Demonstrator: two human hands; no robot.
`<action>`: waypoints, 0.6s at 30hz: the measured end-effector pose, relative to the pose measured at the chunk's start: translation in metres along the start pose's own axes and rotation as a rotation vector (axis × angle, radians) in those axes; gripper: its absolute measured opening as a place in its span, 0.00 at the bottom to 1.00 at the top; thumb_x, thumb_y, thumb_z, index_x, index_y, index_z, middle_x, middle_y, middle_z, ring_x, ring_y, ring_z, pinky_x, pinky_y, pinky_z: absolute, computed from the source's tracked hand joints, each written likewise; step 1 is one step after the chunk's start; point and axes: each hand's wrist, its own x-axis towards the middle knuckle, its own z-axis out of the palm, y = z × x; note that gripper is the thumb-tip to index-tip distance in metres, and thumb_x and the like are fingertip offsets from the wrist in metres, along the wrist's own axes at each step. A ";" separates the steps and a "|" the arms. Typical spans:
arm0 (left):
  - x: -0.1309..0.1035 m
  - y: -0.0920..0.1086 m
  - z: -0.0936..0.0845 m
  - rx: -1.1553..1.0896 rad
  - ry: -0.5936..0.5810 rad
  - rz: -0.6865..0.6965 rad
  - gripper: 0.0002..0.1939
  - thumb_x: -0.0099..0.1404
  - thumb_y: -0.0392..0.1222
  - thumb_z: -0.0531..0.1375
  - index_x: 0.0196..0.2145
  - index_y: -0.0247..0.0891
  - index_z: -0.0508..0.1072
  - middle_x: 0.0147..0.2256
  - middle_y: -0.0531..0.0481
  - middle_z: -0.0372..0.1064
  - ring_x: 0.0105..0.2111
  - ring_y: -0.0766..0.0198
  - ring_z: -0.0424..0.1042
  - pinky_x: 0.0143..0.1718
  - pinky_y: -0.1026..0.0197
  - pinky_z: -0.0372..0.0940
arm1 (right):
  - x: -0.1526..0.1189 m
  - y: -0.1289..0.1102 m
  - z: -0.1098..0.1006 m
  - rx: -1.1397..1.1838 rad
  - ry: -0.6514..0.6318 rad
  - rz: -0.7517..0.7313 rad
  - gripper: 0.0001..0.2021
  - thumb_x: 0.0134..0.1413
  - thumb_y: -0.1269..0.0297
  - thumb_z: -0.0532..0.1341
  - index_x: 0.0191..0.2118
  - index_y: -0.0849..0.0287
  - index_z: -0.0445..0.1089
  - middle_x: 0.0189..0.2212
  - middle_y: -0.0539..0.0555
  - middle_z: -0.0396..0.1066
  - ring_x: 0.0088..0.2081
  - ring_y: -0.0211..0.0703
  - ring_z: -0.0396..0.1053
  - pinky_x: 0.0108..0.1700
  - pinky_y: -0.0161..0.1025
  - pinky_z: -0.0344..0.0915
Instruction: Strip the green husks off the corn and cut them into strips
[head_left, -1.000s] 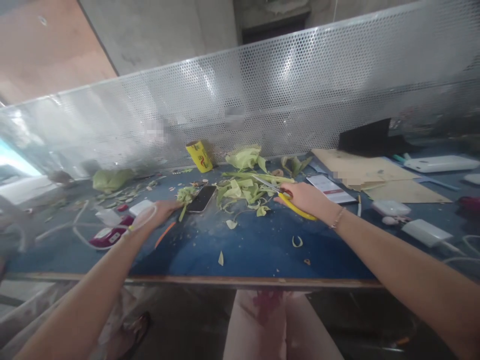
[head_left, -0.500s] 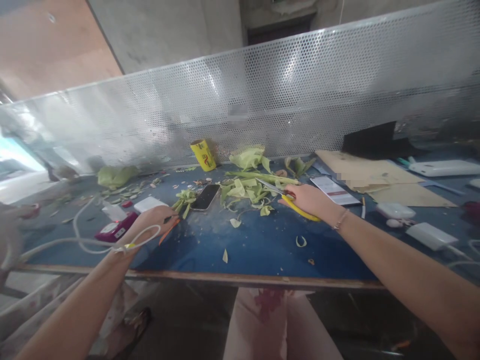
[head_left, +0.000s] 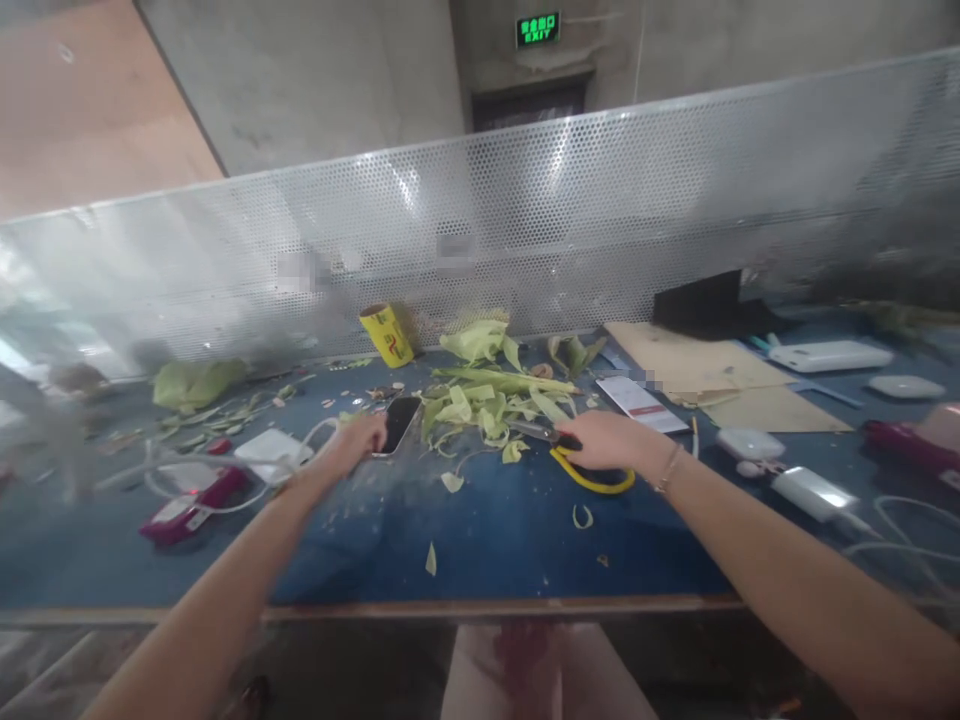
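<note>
My right hand (head_left: 606, 440) is closed on scissors (head_left: 595, 482) with a yellow handle, their blades pointing left at the near side of a heap of pale green leaves and stalks (head_left: 487, 395). Whether the blades are apart I cannot tell. My left hand (head_left: 361, 440), slightly blurred, has its fingers curled at the left edge of a dark phone (head_left: 403, 420). What those fingers hold is hidden; a little greenery shows just behind them. A large leaf (head_left: 474, 340) lies at the back of the heap. Leaf scraps (head_left: 452, 482) lie on the blue table (head_left: 502, 540).
A tilted yellow roll (head_left: 388, 335) stands by the perforated metal screen (head_left: 322, 230). Left are a purple power strip (head_left: 191, 505), a white box (head_left: 274, 457) and cables. Right are another phone (head_left: 641, 404), brown card (head_left: 697, 355) and white chargers (head_left: 814, 495).
My left hand has moved right to the phone's edge; the orange item seen at its fingers no longer shows. My right hand has brought the scissors slightly nearer me. The view has tilted up.
</note>
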 end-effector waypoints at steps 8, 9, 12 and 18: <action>0.028 0.068 0.040 0.322 -0.163 -0.005 0.25 0.67 0.49 0.40 0.25 0.38 0.71 0.29 0.39 0.72 0.34 0.52 0.73 0.34 0.55 0.60 | 0.026 -0.006 -0.030 -0.021 0.049 -0.061 0.10 0.53 0.66 0.54 0.31 0.60 0.72 0.31 0.60 0.75 0.33 0.48 0.72 0.30 0.37 0.58; 0.034 0.071 0.039 0.314 -0.178 -0.011 0.25 0.67 0.49 0.40 0.25 0.38 0.71 0.29 0.40 0.72 0.33 0.52 0.73 0.32 0.57 0.59 | 0.037 -0.002 -0.035 -0.007 0.092 -0.081 0.10 0.54 0.65 0.54 0.33 0.60 0.72 0.32 0.59 0.74 0.34 0.47 0.72 0.31 0.36 0.58; 0.052 0.076 0.036 0.270 -0.118 0.010 0.23 0.67 0.50 0.41 0.22 0.39 0.67 0.26 0.43 0.70 0.30 0.56 0.71 0.29 0.59 0.55 | 0.080 0.016 -0.045 0.016 0.189 -0.093 0.12 0.56 0.67 0.53 0.40 0.62 0.72 0.37 0.60 0.74 0.37 0.45 0.71 0.35 0.35 0.60; 0.057 0.068 0.044 0.017 0.079 0.014 0.20 0.67 0.49 0.40 0.21 0.40 0.57 0.20 0.51 0.59 0.23 0.63 0.61 0.26 0.61 0.50 | 0.145 0.029 -0.030 -0.010 0.120 -0.179 0.15 0.52 0.69 0.57 0.46 0.63 0.70 0.45 0.60 0.70 0.47 0.46 0.68 0.44 0.34 0.59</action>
